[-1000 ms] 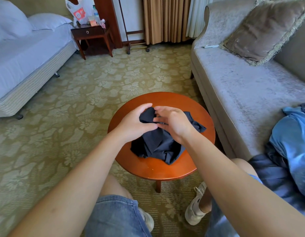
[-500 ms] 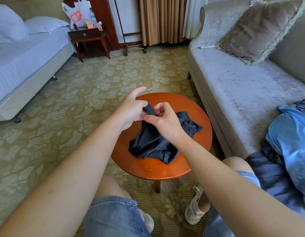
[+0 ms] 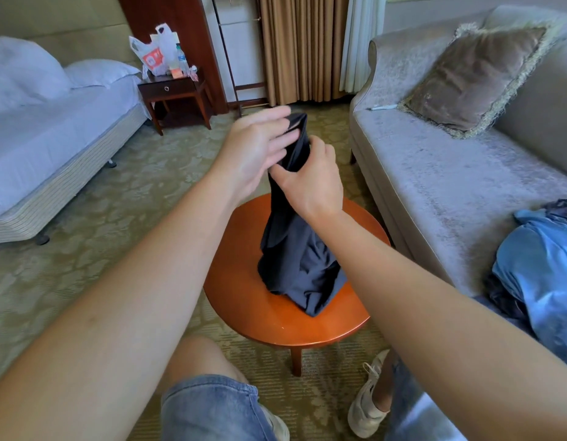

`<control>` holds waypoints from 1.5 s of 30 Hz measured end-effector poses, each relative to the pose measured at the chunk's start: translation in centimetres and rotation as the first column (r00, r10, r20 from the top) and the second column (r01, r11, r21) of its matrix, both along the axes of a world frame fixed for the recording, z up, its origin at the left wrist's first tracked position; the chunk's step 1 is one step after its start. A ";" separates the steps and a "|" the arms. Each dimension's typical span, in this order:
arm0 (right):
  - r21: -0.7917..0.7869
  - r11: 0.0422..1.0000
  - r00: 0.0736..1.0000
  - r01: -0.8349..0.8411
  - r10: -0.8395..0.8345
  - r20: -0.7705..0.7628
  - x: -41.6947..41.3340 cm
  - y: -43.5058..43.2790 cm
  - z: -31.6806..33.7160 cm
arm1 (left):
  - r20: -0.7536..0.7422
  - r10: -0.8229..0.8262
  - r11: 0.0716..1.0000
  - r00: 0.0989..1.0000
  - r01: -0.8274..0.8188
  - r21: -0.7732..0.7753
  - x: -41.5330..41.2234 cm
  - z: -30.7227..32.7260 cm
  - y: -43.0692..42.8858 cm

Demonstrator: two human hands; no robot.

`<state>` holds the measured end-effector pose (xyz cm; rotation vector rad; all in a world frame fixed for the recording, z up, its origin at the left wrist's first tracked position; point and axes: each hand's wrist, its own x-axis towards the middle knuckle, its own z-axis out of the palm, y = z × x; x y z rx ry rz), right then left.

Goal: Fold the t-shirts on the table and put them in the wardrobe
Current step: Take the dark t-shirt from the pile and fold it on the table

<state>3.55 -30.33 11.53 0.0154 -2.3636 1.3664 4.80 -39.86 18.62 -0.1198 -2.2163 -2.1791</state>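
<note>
Round wooden table, dark t-shirt's lower folds on it.

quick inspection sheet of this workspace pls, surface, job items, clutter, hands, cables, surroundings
surface: round wooden table, glossy, with bare wood showing around the shirt
job's things: dark t-shirt, unfolded, top held up off the table and bottom bunched on it; wardrobe not in view
clutter: blue clothes heaped on the sofa
grippers: right hand grips the raised shirt, thumb pinching the fabric; left hand has its fingers at the shirt's top edge, grip unclear
cables: nothing seen
surroundings: cushion on the sofa, bed at left, nightstand with a plastic bag, curtains, patterned carpet
</note>
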 end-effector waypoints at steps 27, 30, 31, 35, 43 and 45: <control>-0.151 0.974 0.985 -0.171 0.164 -0.060 2.9 -1.9 6.2 | -0.054 -0.056 0.976 0.997 0.044 -0.212 2.4 7.6 -2.6; -0.148 0.984 0.994 -0.097 0.090 -0.055 2.1 -2.2 6.6 | -0.048 -0.119 0.965 0.992 0.104 -0.240 2.5 8.0 -3.1; -0.163 0.985 0.996 -0.064 0.054 -0.068 1.9 -2.2 6.5 | -0.052 -0.116 0.965 0.992 0.101 -0.243 2.5 8.1 -3.4; -0.139 0.990 0.997 0.000 -0.012 -0.081 1.3 -2.1 6.4 | -0.053 -0.058 0.977 0.997 0.046 -0.209 2.2 7.9 -4.0; -0.056 0.998 0.997 0.039 -0.043 -0.064 0.1 -2.0 7.8 | -0.116 0.036 0.957 0.993 -0.067 -0.282 1.3 7.6 -4.0; -0.148 0.988 0.998 -0.035 0.027 -0.055 -0.2 -1.6 7.4 | -0.144 0.101 0.955 0.984 -0.137 -0.264 0.9 7.5 -4.6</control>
